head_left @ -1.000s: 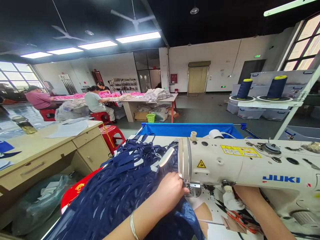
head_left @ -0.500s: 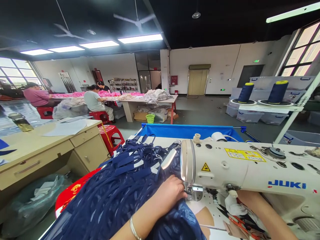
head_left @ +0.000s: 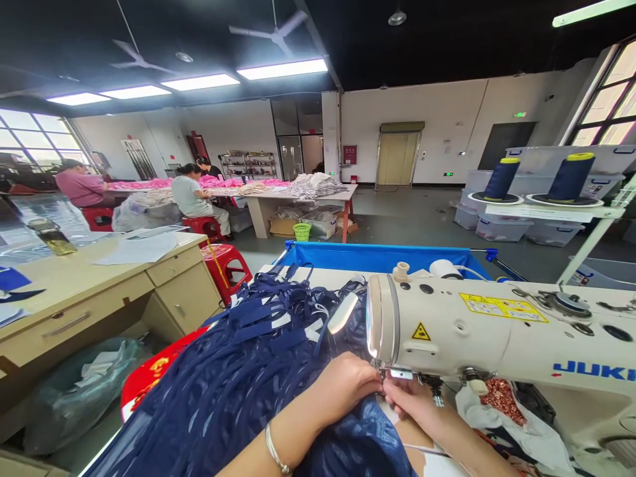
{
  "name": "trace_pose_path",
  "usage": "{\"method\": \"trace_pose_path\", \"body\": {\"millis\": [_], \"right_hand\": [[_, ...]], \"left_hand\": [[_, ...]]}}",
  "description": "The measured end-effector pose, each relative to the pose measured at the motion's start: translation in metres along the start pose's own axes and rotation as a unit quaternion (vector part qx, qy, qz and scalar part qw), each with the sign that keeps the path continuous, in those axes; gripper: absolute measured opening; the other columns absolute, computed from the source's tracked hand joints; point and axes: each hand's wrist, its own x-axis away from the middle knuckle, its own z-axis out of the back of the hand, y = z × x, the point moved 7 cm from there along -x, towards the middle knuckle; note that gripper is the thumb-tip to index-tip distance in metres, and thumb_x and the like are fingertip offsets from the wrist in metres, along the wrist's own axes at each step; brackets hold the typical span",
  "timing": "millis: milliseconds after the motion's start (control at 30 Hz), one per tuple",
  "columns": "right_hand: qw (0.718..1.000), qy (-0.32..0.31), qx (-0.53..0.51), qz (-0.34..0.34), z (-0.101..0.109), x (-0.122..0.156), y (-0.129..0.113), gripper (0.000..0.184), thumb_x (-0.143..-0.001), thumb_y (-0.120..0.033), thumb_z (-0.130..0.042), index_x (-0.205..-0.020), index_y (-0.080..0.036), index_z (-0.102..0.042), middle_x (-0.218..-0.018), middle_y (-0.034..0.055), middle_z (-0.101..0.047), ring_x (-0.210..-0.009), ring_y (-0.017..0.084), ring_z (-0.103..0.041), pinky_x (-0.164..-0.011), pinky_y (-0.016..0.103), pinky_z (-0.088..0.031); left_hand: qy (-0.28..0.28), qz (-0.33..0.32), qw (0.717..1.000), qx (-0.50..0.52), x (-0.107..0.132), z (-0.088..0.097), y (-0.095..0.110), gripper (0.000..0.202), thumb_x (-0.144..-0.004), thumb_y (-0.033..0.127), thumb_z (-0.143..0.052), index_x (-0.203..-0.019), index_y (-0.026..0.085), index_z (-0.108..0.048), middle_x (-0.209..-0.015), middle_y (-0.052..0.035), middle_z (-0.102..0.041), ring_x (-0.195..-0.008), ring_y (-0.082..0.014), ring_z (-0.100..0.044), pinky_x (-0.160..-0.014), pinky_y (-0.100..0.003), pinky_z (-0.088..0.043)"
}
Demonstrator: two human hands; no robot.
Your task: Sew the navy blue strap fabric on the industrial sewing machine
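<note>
At the needle of the white JUKI sewing machine, my two hands meet fingertip to fingertip. My left hand, with a silver bangle at the wrist, is closed on the edge of a navy mesh garment. My right hand is pinched just under the presser foot area; whatever lies between its fingers is too small or hidden to make out. A large heap of navy garments with straps spreads to my left. Small copper-coloured pieces lie in a white bag under the machine arm.
Two navy thread cones stand on a rack behind the machine. A blue fabric bin sits beyond the table. At left are a desk and a red stool. Several people work at a far table.
My right hand has come from beneath the machine arm, by the white bag, leftward to the needle beside my left hand. The copper-coloured pieces now show. The view has shifted slightly.
</note>
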Motion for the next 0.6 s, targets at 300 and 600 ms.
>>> {"method": "trace_pose_path", "body": {"millis": [300,600], "right_hand": [[1.000,0.014,-0.013,-0.012,-0.006,0.000,-0.014,0.034,-0.077,-0.055,-0.051,-0.071,-0.023,-0.058,-0.061,-0.0016,-0.061,-0.052,0.014,-0.052,-0.052,0.027,-0.041],[0.994,0.058,0.091,0.001,-0.005,-0.005,-0.007,0.044,-0.078,-0.064,-0.037,-0.063,-0.024,-0.047,-0.053,-0.0008,-0.056,-0.050,0.016,-0.052,-0.050,0.027,-0.041]], "left_hand": [[0.017,-0.033,0.999,-0.037,0.002,-0.003,0.003,0.021,-0.098,0.035,-0.050,-0.092,0.021,-0.064,-0.082,0.0014,-0.070,-0.079,-0.0149,-0.065,-0.073,-0.026,-0.041],[0.092,-0.089,0.971,-0.202,0.001,-0.007,0.012,0.030,-0.100,0.032,-0.045,-0.075,0.019,-0.054,-0.068,0.0030,-0.063,-0.064,-0.0132,-0.058,-0.063,-0.030,-0.039]]}}
